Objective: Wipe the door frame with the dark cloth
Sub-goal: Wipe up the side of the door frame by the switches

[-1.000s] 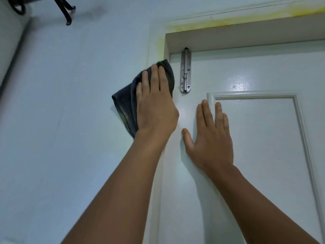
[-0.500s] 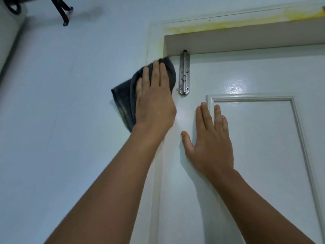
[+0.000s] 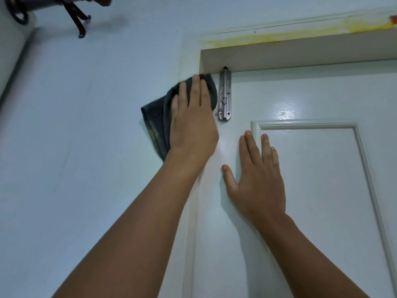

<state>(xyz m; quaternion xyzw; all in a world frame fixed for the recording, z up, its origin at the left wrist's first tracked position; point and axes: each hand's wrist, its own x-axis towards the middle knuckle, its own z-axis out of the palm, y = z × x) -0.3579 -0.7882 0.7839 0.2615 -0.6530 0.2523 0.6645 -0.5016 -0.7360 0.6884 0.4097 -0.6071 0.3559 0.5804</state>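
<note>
Hands are both up high on the door. Your left hand [image 3: 193, 123] lies flat on the dark grey soft cloth [image 3: 158, 123], with its fingers straight and close together, pressing the cloth against the white painted door frame [image 3: 191, 61]. The fingertips reach almost to the top left corner of the frame. The cloth sits under your palm, and a loose flap of it hangs out to the left over the pale blue wall [image 3: 75, 147]. The cloth's right edge is just beside the shiny silver metal bolt latch [image 3: 225, 95], which stands upright at the top of the white glossy door [image 3: 311, 190].

Your right hand [image 3: 257, 181] is spread flat on the door, lower than the left one. Its fingers are straight, the thumb points out to the left, and it holds nothing. Its fingertips touch the raised edge of the door panel.

Yellow stain marks [image 3: 279, 35] run along the top of the frame. A dark metal hook [image 3: 79, 20] hangs in the top left corner.
</note>
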